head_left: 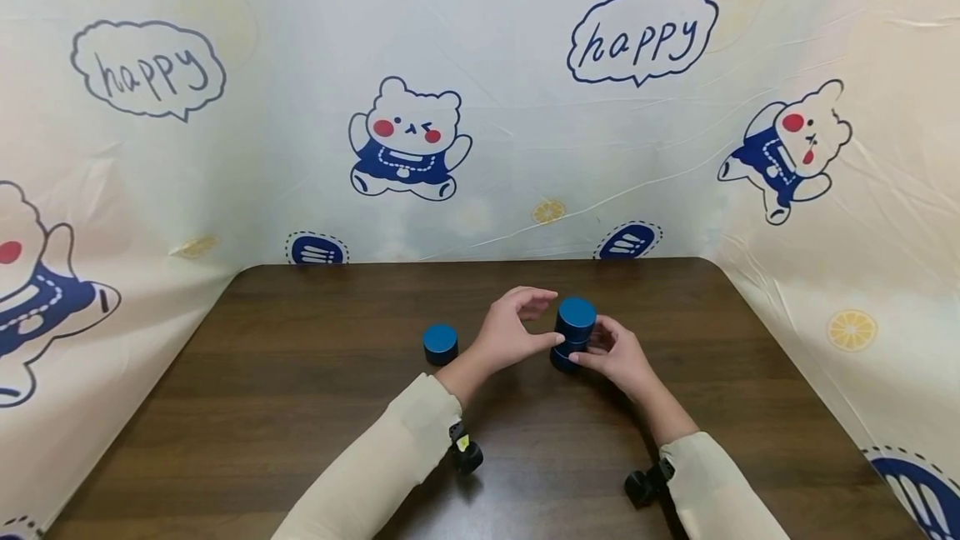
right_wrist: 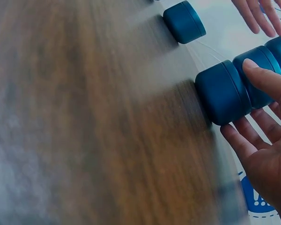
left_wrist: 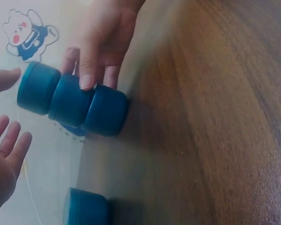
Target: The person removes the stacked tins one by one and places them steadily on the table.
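Three small round blue tins, each with a lid seam, stand stacked upright on the table; the top tin (head_left: 576,317) shows best in the head view. My right hand (head_left: 622,363) grips the stack from the right. Its thumb lies on the middle tin (right_wrist: 258,70), and its fingers reach round behind the lower tins, including the bottom tin (right_wrist: 222,93). To the left of the stack is my left hand (head_left: 506,333), fingers spread and relaxed, apart from the tins in the left wrist view. A single matching tin (head_left: 440,346) sits on the table near my left wrist.
The brown wooden table (head_left: 300,407) has rounded far corners. Behind it and along both sides hangs a pale printed cloth (head_left: 510,148) with bears and "happy" bubbles. Dark wrist cameras hang under both cuffs, one at the left sleeve (head_left: 360,469).
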`<action>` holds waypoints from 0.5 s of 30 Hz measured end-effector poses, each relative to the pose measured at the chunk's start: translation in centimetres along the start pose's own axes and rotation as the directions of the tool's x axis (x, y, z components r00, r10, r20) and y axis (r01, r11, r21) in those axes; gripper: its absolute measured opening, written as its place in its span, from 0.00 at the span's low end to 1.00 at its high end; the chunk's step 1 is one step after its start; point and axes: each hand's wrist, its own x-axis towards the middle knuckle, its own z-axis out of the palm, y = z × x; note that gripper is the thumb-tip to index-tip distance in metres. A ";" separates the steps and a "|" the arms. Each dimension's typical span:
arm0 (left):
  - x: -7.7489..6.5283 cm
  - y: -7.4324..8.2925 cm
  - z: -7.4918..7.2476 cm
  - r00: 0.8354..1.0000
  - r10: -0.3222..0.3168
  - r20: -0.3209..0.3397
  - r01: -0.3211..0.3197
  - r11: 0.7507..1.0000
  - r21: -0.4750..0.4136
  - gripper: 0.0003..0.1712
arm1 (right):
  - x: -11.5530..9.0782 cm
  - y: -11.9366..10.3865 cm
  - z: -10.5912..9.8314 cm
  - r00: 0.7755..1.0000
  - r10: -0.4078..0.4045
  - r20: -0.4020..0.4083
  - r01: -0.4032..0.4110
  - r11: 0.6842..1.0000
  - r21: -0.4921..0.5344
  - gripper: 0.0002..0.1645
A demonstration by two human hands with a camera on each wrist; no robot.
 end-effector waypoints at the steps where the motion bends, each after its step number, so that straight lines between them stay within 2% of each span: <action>1: 0.1 0.0 0.2 1.000 0.002 0.001 -0.002 1.000 -0.006 0.31 | 0.0 0.0 0.0 1.000 -0.001 0.001 0.001 1.000 0.002 0.37; 10: 0.6 0.3 1.5 1.000 0.002 0.000 -0.002 0.999 -0.044 0.35 | -0.1 -0.4 -0.1 1.000 0.000 0.005 0.000 1.000 -0.007 0.37; 15: 0.9 -0.1 2.2 1.000 -0.025 0.013 0.026 0.996 -0.081 0.36 | 0.0 0.0 -0.2 1.000 0.009 -0.002 -0.009 1.000 -0.008 0.37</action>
